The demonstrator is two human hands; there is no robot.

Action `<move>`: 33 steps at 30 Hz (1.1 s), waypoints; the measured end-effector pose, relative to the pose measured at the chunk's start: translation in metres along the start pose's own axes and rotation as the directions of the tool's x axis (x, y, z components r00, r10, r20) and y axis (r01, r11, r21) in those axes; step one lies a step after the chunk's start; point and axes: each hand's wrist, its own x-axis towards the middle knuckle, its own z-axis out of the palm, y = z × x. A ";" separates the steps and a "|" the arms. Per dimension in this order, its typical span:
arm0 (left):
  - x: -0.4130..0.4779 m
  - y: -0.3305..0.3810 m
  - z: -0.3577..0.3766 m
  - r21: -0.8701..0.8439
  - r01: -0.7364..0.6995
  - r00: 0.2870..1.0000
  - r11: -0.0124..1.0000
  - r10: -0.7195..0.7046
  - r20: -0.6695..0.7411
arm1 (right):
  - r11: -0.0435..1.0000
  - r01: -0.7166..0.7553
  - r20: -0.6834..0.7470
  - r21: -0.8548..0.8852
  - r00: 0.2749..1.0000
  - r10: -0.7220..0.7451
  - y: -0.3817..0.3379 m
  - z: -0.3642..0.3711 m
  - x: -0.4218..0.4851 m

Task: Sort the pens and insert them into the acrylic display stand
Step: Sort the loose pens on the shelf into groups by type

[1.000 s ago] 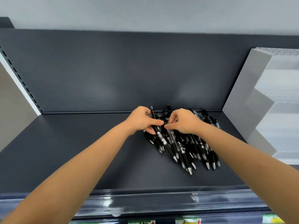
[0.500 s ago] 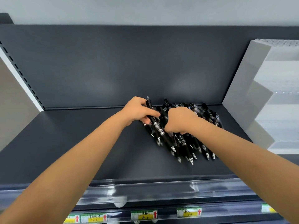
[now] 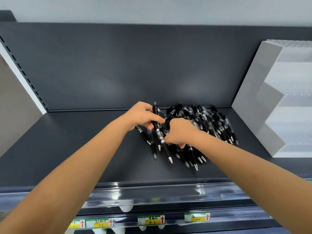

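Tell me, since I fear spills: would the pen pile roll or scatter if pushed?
Likely scatters: the pen pile lies loose and criss-crossed on the smooth shelf. Round barrels probably roll, though clips may check them.

Price labels sit below the dark shelf.

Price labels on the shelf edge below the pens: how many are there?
4 price labels. One sits partly behind the left arm, one is just right of it, one is near the middle, and one is further right. The arms may hide more.
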 end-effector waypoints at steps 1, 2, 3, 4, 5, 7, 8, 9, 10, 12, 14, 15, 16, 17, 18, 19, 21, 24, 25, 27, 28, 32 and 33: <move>0.000 -0.002 -0.001 0.001 0.007 1.000 1.000 -0.007 0.002 | 1.000 0.001 -0.013 0.010 1.000 -0.001 0.000 0.001 0.000; 0.000 -0.003 -0.003 0.002 0.015 1.000 1.000 -0.015 0.002 | 1.000 0.000 -0.030 0.025 1.000 0.000 0.000 0.002 0.001; 0.000 -0.005 -0.004 0.001 0.022 1.000 1.000 -0.022 0.003 | 0.999 -0.001 -0.051 0.040 0.999 0.003 0.001 0.003 0.001; -0.001 -0.006 -0.005 -0.001 0.029 1.000 1.000 -0.029 0.003 | 0.998 -0.001 -0.072 0.056 0.997 0.005 0.002 0.004 0.000; -0.001 -0.007 -0.005 -0.009 0.037 0.999 0.999 -0.037 0.006 | 0.997 -0.002 -0.093 0.074 0.996 0.008 0.002 0.005 -0.001; -0.001 -0.008 -0.006 -0.039 0.052 0.999 0.998 -0.051 0.019 | 0.994 -0.002 -0.137 0.110 0.990 0.017 0.004 0.006 -0.001; -0.001 -0.008 -0.006 -0.053 0.058 0.998 0.997 -0.057 0.029 | 0.992 -0.005 -0.160 0.123 0.987 0.025 0.006 0.006 -0.001; -0.002 -0.008 -0.005 -0.065 0.061 0.997 0.996 -0.058 0.041 | 0.990 -0.009 -0.184 0.143 0.982 0.036 0.007 0.005 0.000; -0.003 -0.007 -0.004 -0.077 0.061 0.997 0.995 -0.057 0.053 | 0.982 -0.012 -0.203 0.186 0.978 0.051 0.010 0.004 0.001; -0.004 -0.004 -0.001 -0.123 0.060 0.996 0.991 -0.051 0.068 | 0.931 -0.002 -0.193 0.366 0.978 0.078 0.015 -0.001 0.004; -0.004 0.000 0.003 -0.190 0.044 0.997 0.981 -0.030 0.078 | 0.786 0.021 -0.113 0.618 0.992 0.062 0.017 -0.006 0.003; -0.004 0.002 0.005 -0.222 0.031 0.997 0.975 -0.013 0.082 | 0.687 0.010 -0.062 0.726 0.997 0.051 0.017 -0.008 0.002; -0.004 0.005 0.009 -0.253 0.018 0.997 0.967 0.002 0.082 | 0.592 -0.014 -0.015 0.806 0.999 0.045 0.017 -0.009 0.000; -0.003 0.007 0.013 -0.284 0.005 0.997 0.959 0.017 0.073 | 0.519 -0.045 0.022 0.853 0.999 0.050 0.017 -0.009 -0.001; -0.003 0.008 0.017 -0.311 -0.007 0.998 0.951 0.024 0.050 | 0.466 -0.075 0.052 0.882 0.997 0.060 0.017 -0.007 -0.003; -0.001 0.010 0.021 -0.327 -0.022 1.000 0.945 0.028 0.014 | 0.413 -0.096 0.078 0.906 0.995 0.061 0.017 -0.006 -0.004; 0.001 0.011 0.030 -0.313 -0.076 0.995 0.947 0.052 -0.085 | 0.278 -0.110 0.108 0.954 0.994 0.023 0.019 -0.003 -0.005; 0.003 0.013 0.042 -0.264 -0.186 0.969 0.946 0.133 -0.207 | 0.108 -0.089 0.096 0.990 0.993 -0.064 0.022 -0.004 -0.006; 0.004 0.014 0.045 -0.233 -0.217 0.957 0.948 0.160 -0.240 | 0.076 -0.082 0.088 0.994 0.993 -0.075 0.024 -0.005 -0.007; 0.003 0.016 0.050 -0.157 -0.230 0.939 0.961 0.177 -0.294 | 0.040 -0.061 0.064 0.997 0.995 -0.073 0.029 -0.006 -0.008; 0.004 0.017 0.052 -0.144 -0.211 0.937 0.967 0.158 -0.310 | 0.029 -0.055 0.057 0.998 0.996 -0.067 0.031 -0.006 -0.010; 0.006 0.023 0.056 -0.259 -0.121 0.965 0.958 0.053 -0.256 | -0.025 -0.052 0.050 0.998 0.995 -0.086 0.036 -0.009 -0.014; 0.006 0.024 0.057 -0.284 -0.131 0.972 0.950 0.067 -0.224 | -0.026 -0.048 0.045 0.999 0.994 -0.096 0.037 -0.010 -0.014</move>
